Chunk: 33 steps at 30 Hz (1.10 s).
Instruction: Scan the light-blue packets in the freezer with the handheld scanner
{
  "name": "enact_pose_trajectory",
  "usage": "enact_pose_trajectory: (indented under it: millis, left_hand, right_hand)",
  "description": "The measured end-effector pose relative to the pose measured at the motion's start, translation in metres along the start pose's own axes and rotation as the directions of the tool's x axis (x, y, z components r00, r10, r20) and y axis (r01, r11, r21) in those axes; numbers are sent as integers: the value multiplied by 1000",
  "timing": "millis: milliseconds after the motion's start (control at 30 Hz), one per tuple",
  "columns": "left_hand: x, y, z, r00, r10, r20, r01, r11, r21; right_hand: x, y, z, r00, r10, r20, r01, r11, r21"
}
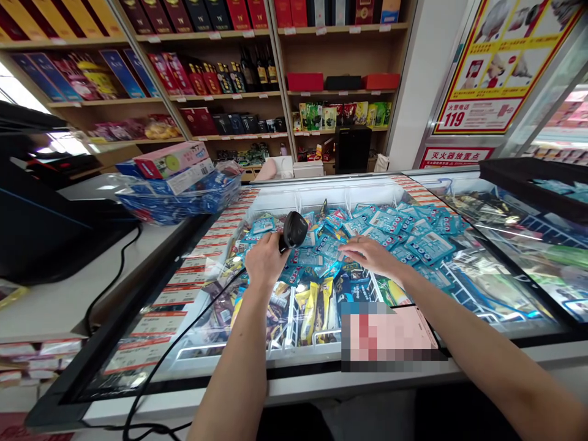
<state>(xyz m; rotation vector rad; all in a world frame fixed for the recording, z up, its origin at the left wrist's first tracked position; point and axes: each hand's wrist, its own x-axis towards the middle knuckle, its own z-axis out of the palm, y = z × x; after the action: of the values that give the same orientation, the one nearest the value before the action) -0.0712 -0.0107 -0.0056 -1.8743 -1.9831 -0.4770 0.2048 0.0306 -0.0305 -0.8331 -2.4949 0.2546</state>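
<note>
My left hand [265, 260] is closed round a black barcode scanner [294, 229], whose cable [151, 373] trails down to the lower left. The scanner head points over the blue ice-cream packets [395, 236] inside a chest freezer [321, 184]. My right hand [374, 254] reaches flat over the same packets with its fingers stretched out, touching or hovering just above them. Yellow and dark wrapped ice creams [312, 306] lie in wire compartments below both hands.
A counter [68, 294] at the left carries a dark monitor [41, 226] and a basket of blue packets topped by a pink box [177, 162]. Shelves of boxes and bottles [239, 73] fill the back wall. A second freezer [528, 233] adjoins on the right.
</note>
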Motion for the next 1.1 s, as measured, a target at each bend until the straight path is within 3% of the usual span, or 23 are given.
enact_pose_trajectory:
  millis: [200,300,467,633,767,900,1000,1100]
  left_hand:
    - [-1,1,-1,1000,21,13,-21,1000,0]
    - [-1,0,0,1000,17,11,-17,1000,-7]
    - [-1,2,-1,999,43,17,-43,999,-13]
    - [-2,7,-3,993,105,44,-105,994,-13]
    - [-3,10,-5,986,161,36,-160,987,-32]
    - [-3,12,-7,977,209,31,-207,977,-54]
    - [-4,14,-6,961,275,34,-272,960,-72]
    - [-5,18,-5,938,345,37,-340,935,-100]
  right_hand:
    - [3,4,2,998,-57,39,60,995,-83]
    - [3,2,-1,999,13,36,-10,995,-96]
    - [6,3,7,989,125,-72,-136,976,-171]
    - [10,11,12,973,230,6,-224,955,-195]
    - [9,17,8,942,332,-42,-334,942,-32]
    - [5,27,3,852,481,-205,-443,872,207]
    - [2,39,1,773,553,-313,-415,812,409]
    - [0,49,0,693,635,-341,-338,704,625]
